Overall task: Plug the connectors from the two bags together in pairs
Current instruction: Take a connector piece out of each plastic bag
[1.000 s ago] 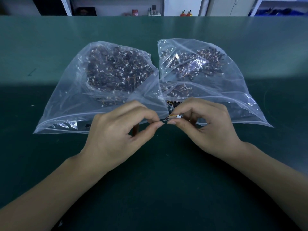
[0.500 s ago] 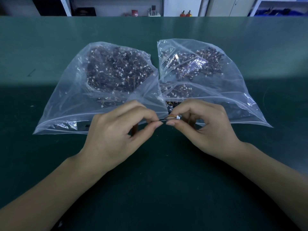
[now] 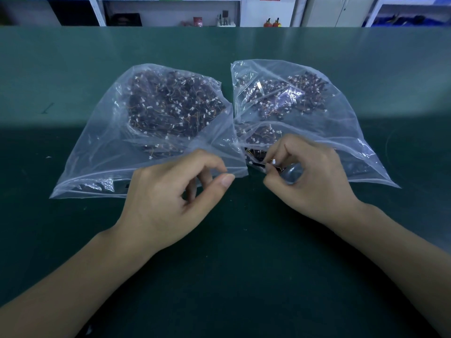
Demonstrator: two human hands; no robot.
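The right hand (image 3: 310,176) has its grip closed on a small connector (image 3: 273,162): thumb and forefinger pinch it so that the white housing shows just above the fingertips, with dark wire trailing below, right at the open mouth of the right bag (image 3: 305,113). The left hand (image 3: 170,198) holds nothing that can be made out; its fingers are loosely curled, thumb tip close to the forefinger but not clamped on anything, hovering just left of the connector and in front of the mouth of the left bag (image 3: 146,132). Judged from this, the step in hand is getting a matching half from the left bag to meet the piece in the right hand. To do it well, the right hand should keep its pinch on the housing rather than the wire, so the part does not swivel, and turn the mating face toward the left hand; the two halves look tiny, so alignment of the keyed sides before pressing matters more than force. Beyond the connector, both clear bags lie side by side on the green desk (image 3: 244,252), touching at their inner edges, each full of tangled dark leads with white plugs. The tangle is the likely obstacle: pulling one lead may drag neighbours out. Shelving stands behind the desk.
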